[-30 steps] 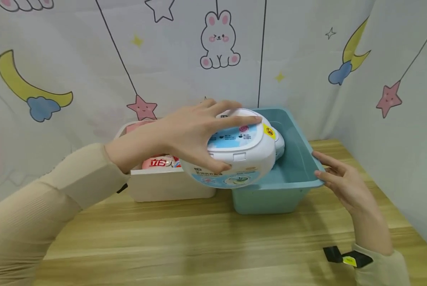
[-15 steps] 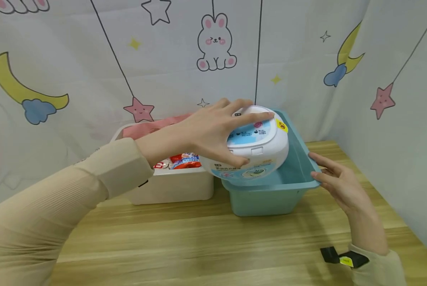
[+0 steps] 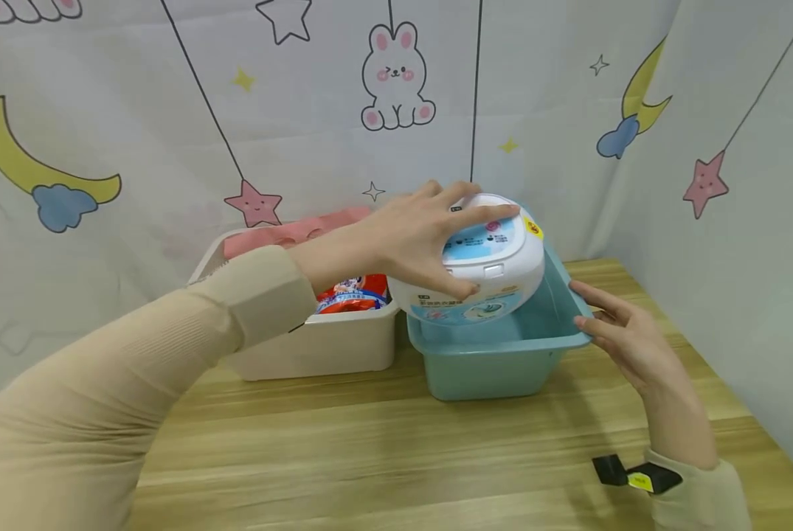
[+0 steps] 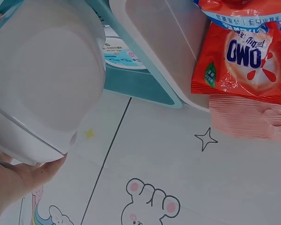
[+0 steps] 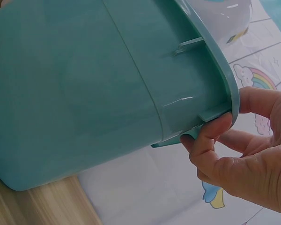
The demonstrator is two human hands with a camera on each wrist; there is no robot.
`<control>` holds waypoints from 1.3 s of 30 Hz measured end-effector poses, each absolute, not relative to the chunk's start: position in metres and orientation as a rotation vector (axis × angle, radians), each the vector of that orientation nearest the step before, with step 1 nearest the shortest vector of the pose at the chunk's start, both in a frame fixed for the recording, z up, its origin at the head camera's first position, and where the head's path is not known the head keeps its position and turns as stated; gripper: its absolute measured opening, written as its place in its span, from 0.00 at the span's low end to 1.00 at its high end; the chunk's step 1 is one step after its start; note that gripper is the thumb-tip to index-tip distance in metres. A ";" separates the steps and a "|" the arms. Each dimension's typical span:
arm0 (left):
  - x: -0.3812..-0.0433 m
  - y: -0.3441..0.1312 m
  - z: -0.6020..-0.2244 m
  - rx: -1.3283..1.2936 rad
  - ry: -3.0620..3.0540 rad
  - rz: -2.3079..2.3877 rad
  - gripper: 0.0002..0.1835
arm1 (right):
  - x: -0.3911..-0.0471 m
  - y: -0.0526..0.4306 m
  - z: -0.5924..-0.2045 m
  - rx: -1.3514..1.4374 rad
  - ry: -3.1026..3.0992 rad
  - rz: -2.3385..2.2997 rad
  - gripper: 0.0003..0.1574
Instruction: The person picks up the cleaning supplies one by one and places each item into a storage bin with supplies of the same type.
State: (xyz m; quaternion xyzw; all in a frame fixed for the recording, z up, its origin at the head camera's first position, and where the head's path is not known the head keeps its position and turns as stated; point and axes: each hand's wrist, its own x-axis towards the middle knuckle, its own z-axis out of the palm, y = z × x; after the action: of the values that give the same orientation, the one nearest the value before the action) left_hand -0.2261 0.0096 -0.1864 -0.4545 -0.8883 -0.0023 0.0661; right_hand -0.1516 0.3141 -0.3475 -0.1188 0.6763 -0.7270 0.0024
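Observation:
My left hand (image 3: 436, 243) grips a round white tub (image 3: 485, 276) with a blue label from above, fingers spread over its lid. The tub is held tilted above the left part of a teal bin (image 3: 502, 361). In the left wrist view the tub's pale underside (image 4: 47, 84) fills the left, with my thumb (image 4: 23, 180) below it. A second labelled tub (image 4: 122, 51) lies inside the teal bin (image 4: 145, 86). My right hand (image 3: 611, 324) holds the bin's right rim. In the right wrist view its fingers (image 5: 210, 133) curl under the rim's lip (image 5: 225, 101).
A white bin (image 3: 316, 346) stands left of the teal one, touching it. It holds red detergent packets (image 3: 352, 291) and a pink pack (image 3: 290, 232). Both sit at the back of a wooden table (image 3: 369, 457). A printed curtain (image 3: 170, 110) hangs behind and to the right.
My left hand has carried the white tub rightward and slightly up, from over the gap between the bins to above the teal bin. My right hand stays on the rim.

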 end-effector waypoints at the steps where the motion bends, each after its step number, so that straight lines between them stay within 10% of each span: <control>1: -0.227 0.011 -0.187 -1.369 -2.681 -0.006 0.46 | -0.152 0.314 -0.347 -0.370 2.126 -2.276 0.36; 39: -0.248 0.055 -0.250 -1.433 -2.744 0.022 0.46 | -0.151 0.313 -0.344 -0.330 2.121 -2.282 0.36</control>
State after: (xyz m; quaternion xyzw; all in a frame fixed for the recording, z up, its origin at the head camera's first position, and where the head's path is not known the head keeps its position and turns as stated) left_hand -0.2478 0.0550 -0.2498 -0.4627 -0.8862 0.0072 0.0230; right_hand -0.1513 0.3127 -0.3440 -0.1052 0.6769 -0.7285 0.0042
